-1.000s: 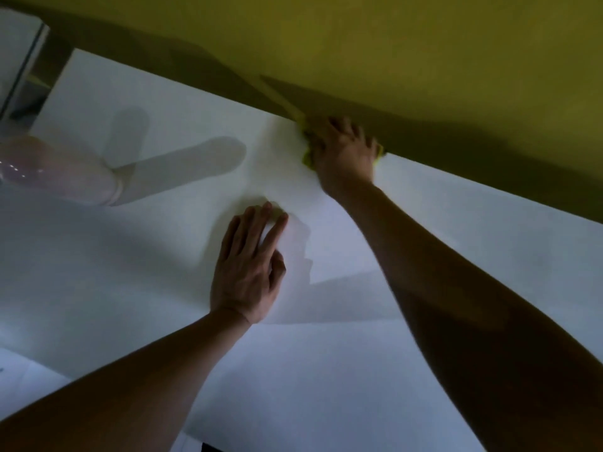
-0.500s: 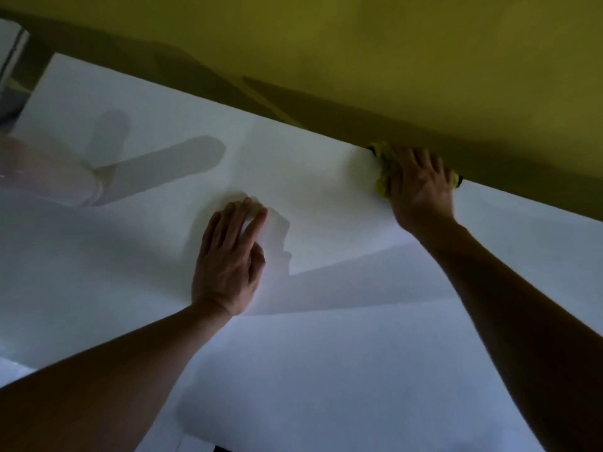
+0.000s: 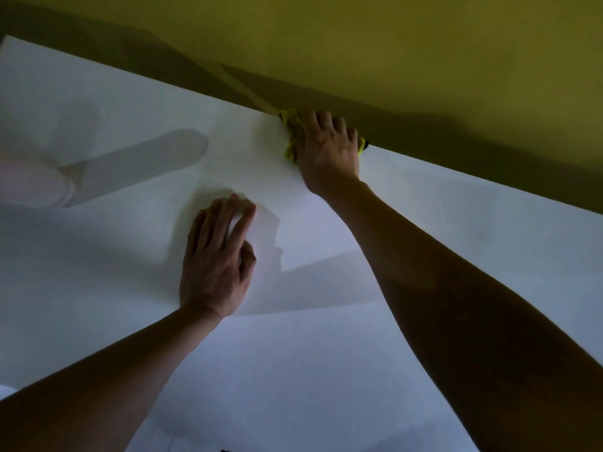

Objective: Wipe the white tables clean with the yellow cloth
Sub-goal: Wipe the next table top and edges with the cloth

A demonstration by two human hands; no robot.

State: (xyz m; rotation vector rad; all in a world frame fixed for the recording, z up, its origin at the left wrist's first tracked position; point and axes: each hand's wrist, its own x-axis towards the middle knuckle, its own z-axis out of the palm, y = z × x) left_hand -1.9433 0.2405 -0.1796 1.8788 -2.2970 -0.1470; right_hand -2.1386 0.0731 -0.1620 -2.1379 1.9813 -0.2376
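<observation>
Your right hand (image 3: pixel 326 148) presses the bunched yellow cloth (image 3: pixel 289 133) onto the white table (image 3: pixel 456 256) at its far edge, where the top meets the yellow wall (image 3: pixel 391 44). The cloth is held there because the strip along that edge is the part being wiped; it shows only as a crumpled fringe to the left of the knuckles and a small tip to their right. The fingers curl down over the cloth, and the arm is stretched nearly straight across the table. Your left hand (image 3: pixel 217 259) lies flat, palm down, near the middle of the top, fingers straight and slightly spread, holding nothing. It probably serves as a brace for the long reach. A pale, blurred object (image 3: pixel 32 184) sits at the left edge.
</observation>
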